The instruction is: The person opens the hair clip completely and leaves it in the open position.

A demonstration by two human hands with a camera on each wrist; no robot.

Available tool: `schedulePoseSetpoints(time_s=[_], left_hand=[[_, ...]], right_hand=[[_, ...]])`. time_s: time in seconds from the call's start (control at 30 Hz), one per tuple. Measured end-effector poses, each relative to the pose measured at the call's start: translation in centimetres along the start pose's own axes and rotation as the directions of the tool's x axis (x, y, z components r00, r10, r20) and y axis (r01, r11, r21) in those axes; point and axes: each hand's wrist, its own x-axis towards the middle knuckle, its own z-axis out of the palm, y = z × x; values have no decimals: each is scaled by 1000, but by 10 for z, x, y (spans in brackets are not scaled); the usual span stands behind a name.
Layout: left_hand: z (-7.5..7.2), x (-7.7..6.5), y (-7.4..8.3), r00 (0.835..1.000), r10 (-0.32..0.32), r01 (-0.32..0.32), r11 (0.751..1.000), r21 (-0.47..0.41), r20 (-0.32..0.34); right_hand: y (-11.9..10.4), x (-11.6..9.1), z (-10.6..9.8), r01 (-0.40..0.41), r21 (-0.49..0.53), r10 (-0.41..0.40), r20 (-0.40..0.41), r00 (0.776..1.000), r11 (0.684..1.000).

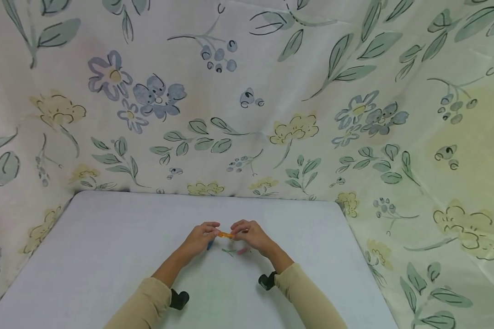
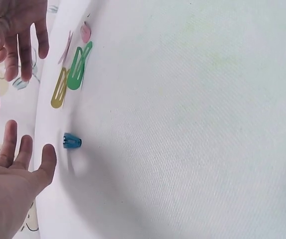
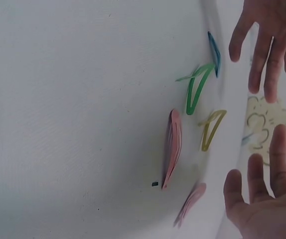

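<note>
Between my two hands, raised over the white table, is an orange snap hair clip (image 1: pixel 225 235). My left hand (image 1: pixel 199 238) pinches one end of it with thumb and finger, while the right hand (image 1: pixel 252 234) pinches the other. The remaining fingers of both hands are spread. Beneath them, on the table, lie a green hair clip (image 3: pixel 196 92), standing open, and a yellow hair clip (image 3: pixel 214 130), also open. A blue hair clip (image 2: pixel 72 141) lies nearest the left hand. Two pink hair clips, one long (image 3: pixel 173 149) and another beyond it (image 3: pixel 192 201), lie toward the right hand.
The white table (image 1: pixel 107 256) reaches back to a floral curtain (image 1: pixel 230 114) that hangs behind and along the sides. Black straps with cameras sit at the left wrist (image 1: pixel 179 299) and the right wrist (image 1: pixel 267 281). A tiny dark piece (image 3: pixel 155 183) lies beside the long pink clip.
</note>
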Motion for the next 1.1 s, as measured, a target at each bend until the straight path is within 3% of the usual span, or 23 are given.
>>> schedulePoseSetpoints(time_s=[0.17,0.47,0.6,0.83,1.1], left_hand=[[-1,-1,0,1000,-8,9,998,-59,22],[-2,-1,-2,996,47,-36,989,-141,75],[1,-1,-3,993,58,-40,983,-177,100],[4,-1,-5,998,25,-16,987,-157,59],[3,-1,-3,999,13,-8,991,-135,30]], right_hand=[[1,0,-1,-5,-3,5,-7,1000,1000],[2,0,-5,-6,11,5,47,999,1000],[-9,-9,-7,-3,17,2,67,998,1000],[-23,-20,-7,-3,33,1,73,997,999],[8,-2,-6,-2,8,2,28,1000,1000]])
